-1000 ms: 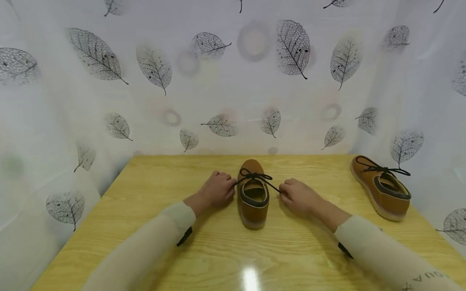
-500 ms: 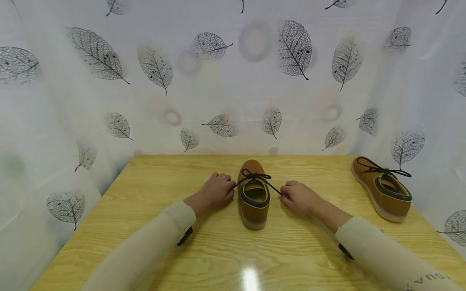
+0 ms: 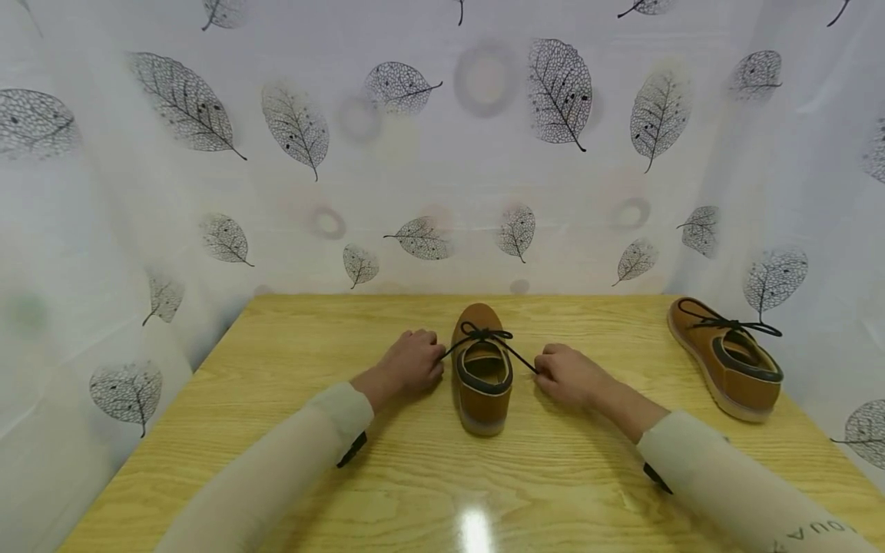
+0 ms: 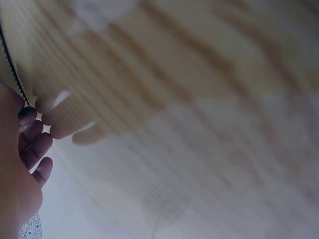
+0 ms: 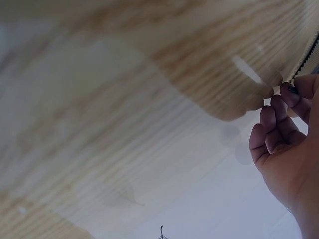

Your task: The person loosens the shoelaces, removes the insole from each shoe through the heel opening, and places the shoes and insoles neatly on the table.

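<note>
A: Where to look first?

B: Around the middle of the table (image 3: 415,491), for a brown shoe (image 3: 482,384), upright on its sole, with its toe toward twelve o'clock and its heel toward six.

A: And on top of it?

B: Tied there in a bow, black laces (image 3: 482,334), with one loop toward ten o'clock, another toward three, and two free ends stretched straight toward eight and four.

A: Held by what on the near left?

B: By the left hand (image 3: 412,359), at nine o'clock, just beside the shoe but apart from it, pinching one end between thumb and forefinger, with the other fingers loosely bent.

A: Same opposite?

B: Yes, at three o'clock, by the right hand (image 3: 568,374), a little farther from the shoe, pinching the other end at the fingertips, with the remaining fingers curled.

A: Anything farther out?

B: Well apart at three o'clock, near the table's side edge, a second shoe (image 3: 740,380), also brown and upright, with its toe toward eleven and a black bow (image 3: 734,323) on top.

A: Toward the near edge?

B: At seven o'clock, a pale left sleeve (image 3: 276,461); at five, a pale right sleeve (image 3: 733,468) with lettering; at six, a bright glare (image 3: 475,530).

A: Behind everything?

B: Across twelve o'clock, a whitish curtain (image 3: 442,169) printed with dark, veined leaves.
</note>
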Motion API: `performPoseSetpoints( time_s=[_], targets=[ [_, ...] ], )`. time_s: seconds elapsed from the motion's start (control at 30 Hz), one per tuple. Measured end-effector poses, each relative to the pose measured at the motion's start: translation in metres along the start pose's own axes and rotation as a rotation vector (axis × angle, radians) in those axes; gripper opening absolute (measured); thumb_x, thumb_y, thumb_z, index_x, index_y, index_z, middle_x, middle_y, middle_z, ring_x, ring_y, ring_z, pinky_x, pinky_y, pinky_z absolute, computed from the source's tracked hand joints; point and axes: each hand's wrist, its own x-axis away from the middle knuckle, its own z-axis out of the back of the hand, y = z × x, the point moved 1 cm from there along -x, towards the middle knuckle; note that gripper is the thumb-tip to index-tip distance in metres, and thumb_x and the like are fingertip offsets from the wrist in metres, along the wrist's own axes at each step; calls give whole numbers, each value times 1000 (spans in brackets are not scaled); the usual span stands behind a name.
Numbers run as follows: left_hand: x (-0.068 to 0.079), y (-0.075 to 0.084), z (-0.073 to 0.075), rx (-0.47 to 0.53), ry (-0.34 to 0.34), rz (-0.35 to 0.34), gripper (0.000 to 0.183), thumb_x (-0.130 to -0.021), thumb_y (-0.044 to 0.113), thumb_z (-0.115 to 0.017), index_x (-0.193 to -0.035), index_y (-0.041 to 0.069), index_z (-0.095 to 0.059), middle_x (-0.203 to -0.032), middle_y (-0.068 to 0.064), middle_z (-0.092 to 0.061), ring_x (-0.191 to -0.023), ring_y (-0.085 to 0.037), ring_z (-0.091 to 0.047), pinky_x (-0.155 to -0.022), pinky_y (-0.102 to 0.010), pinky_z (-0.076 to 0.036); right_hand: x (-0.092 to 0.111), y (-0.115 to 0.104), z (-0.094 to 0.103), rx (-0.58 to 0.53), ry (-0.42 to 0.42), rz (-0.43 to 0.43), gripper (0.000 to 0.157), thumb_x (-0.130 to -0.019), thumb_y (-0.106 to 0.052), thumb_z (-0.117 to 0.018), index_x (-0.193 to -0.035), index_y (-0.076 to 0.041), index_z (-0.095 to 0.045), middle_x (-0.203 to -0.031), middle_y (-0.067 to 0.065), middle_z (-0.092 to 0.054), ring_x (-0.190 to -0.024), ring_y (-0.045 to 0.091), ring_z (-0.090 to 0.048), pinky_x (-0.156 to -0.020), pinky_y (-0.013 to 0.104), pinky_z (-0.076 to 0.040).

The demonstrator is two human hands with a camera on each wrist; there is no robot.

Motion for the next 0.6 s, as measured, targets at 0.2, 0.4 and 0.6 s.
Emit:
performPoseSetpoints(
  time_s=[0.2, 0.4, 0.6],
  targets=[
    [2, -1, 1, 3, -5, 8, 17, -99, 24, -54, -94, 14, -68, -93, -6, -57, -83, -25, -54, -72, -41, -44, -1, 0, 0, -7, -17, -12, 14, -94, -17, -61, -80, -17, -63, -84, -2, -53, -78, 13, -49, -71, 33, -45],
    [1, -2, 0, 12, -34, 25, 19, -100, 26, -52, -97, 15, -68, -95, -6, -57, -84, -24, -53, -74, -41, -43, -2, 1, 0, -28, -22, -28, 14, -94, -17, -61, -80, -16, -64, -83, -2, -52, -74, 12, -48, -68, 31, -43],
    [0, -1, -3, 13, -57, 19, 20, -102, 27, -48, -102, 15, -64, -99, -6, -56, -86, -24, -50, -75, -40, -42, -3, 3, -2, -57, -19, -12, 12, -92, -17, -62, -79, -17, -62, -80, -3, -51, -72, 10, -46, -67, 29, -41]
  ],
)
